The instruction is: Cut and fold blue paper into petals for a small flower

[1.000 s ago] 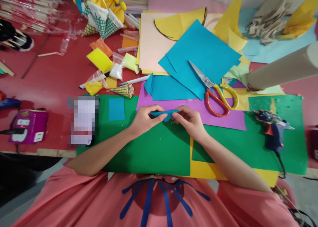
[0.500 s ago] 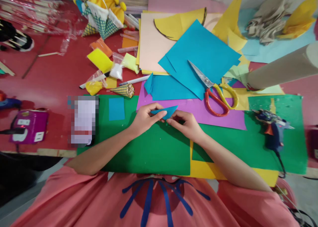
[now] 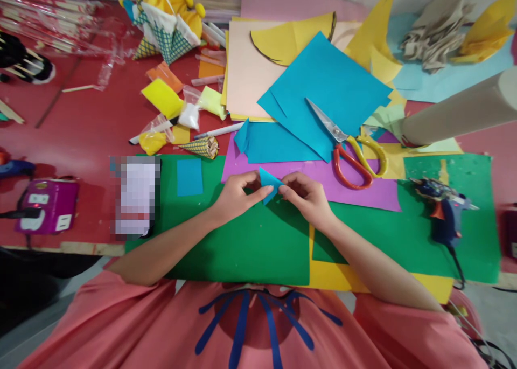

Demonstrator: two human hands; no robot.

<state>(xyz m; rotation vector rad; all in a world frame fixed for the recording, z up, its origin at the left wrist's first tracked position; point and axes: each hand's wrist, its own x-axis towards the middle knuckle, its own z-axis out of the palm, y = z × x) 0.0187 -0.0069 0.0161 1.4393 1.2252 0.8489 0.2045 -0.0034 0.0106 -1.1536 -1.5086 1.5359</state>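
A small folded piece of blue paper (image 3: 268,183) is pinched from both sides over the green sheet (image 3: 242,245). My left hand (image 3: 236,196) grips its left edge with thumb and fingers closed. My right hand (image 3: 307,195) grips its right edge the same way. The paper stands up as a small triangle between my fingertips. A small blue paper rectangle (image 3: 189,176) lies flat on the green sheet to the left of my hands.
Yellow-and-red scissors (image 3: 351,148) lie on blue and purple sheets behind my hands. A blue glue gun (image 3: 442,210) rests at the right. A purple power strip (image 3: 46,204) sits at the left. A cardboard tube (image 3: 456,113) and piles of coloured paper fill the back.
The blue paper was a long flat strip between my hands; now it is folded shorter into an upright triangle. My hands have moved closer together.
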